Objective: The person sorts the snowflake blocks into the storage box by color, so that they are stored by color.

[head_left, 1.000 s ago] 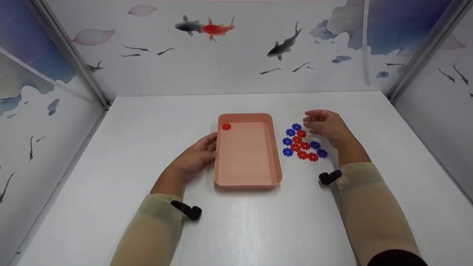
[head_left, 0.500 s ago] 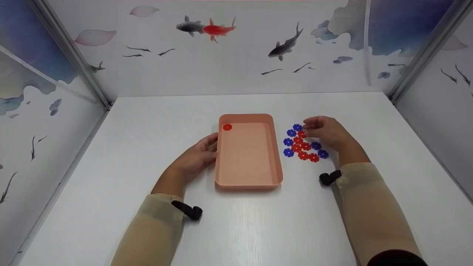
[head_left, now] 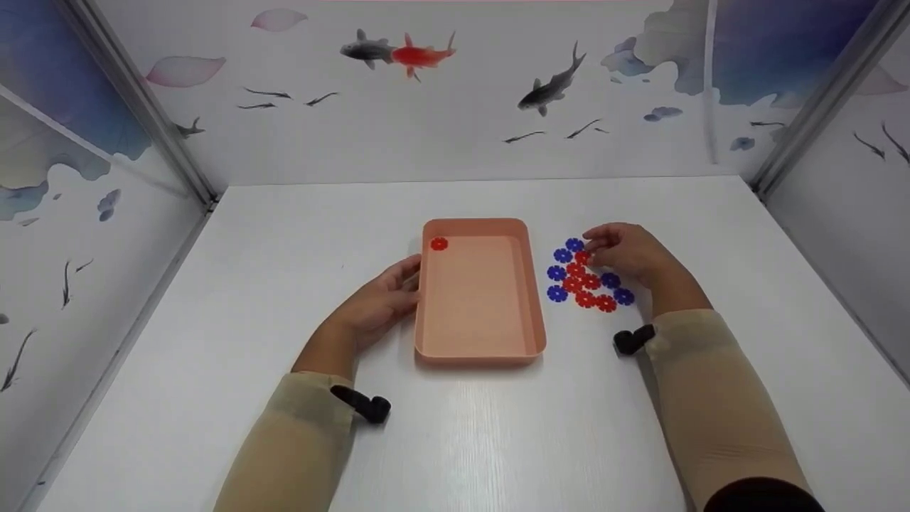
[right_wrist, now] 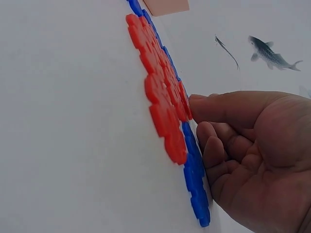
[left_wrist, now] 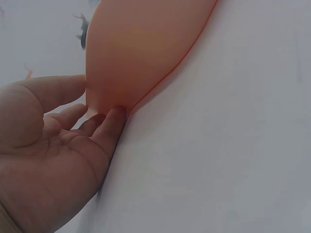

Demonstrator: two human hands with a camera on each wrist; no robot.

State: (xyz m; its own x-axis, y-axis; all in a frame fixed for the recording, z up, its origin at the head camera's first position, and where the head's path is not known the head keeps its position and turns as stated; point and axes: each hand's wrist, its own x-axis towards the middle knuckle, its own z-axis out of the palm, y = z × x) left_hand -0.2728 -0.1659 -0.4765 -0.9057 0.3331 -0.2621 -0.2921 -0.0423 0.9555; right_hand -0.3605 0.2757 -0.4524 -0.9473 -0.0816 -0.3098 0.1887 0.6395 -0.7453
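A shallow pink tray (head_left: 480, 359) lies on the white table with one red snowflake disc (head_left: 439, 244) in its far left corner. My left hand (head_left: 378, 304) rests against the tray's left outer wall, thumb and fingertips touching it; in the left wrist view the fingers reach the wall's (left_wrist: 131, 53) lower edge. To the tray's right is a group of red and blue snowflake discs. My right hand (head_left: 629, 254) is at its far right side. In the right wrist view thumb and forefinger pinch at the edge of a red snowflake disc (right_wrist: 185, 101), the other fingers curled below.
Blue snowflake discs (head_left: 557, 293) lie along the group's left side, and a blue pair (head_left: 617, 288) lies below the right hand. White panels (head_left: 455, 135) with painted fish stand behind and on both sides of the table.
My right hand has come down and toward me onto the red disc at the group's far end, its fingers drawing together. The left hand and the tray have stayed in place.
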